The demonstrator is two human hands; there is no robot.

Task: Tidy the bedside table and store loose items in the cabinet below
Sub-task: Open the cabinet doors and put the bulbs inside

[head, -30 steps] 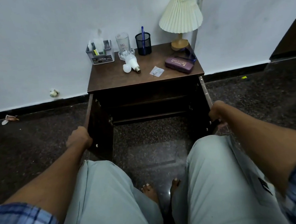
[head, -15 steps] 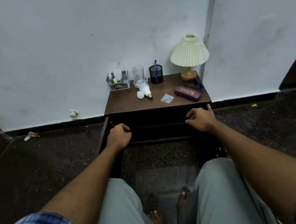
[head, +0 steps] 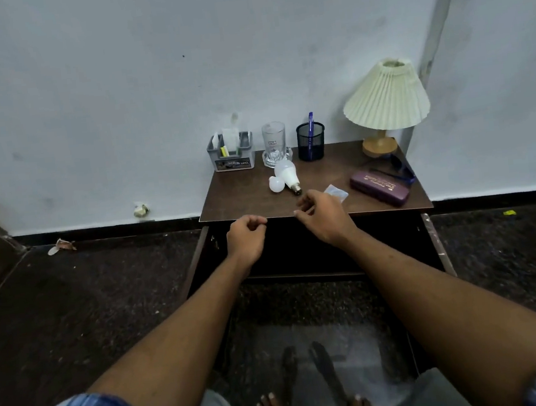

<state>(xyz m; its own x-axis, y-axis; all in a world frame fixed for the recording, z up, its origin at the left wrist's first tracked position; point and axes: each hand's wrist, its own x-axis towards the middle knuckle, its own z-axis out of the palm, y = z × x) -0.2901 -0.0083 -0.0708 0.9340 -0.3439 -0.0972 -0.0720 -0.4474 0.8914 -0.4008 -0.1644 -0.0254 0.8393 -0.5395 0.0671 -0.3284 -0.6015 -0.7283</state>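
Head view: left hand and right hand loosely curled, empty; purple case lettering unreadable.

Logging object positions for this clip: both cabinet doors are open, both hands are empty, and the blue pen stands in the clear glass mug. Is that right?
Not quite. The head view shows the blue pen standing in the black mesh pen cup, not in the clear glass mug, which holds no pen. The rest holds: both cabinet doors are open, and the left hand and right hand are empty.
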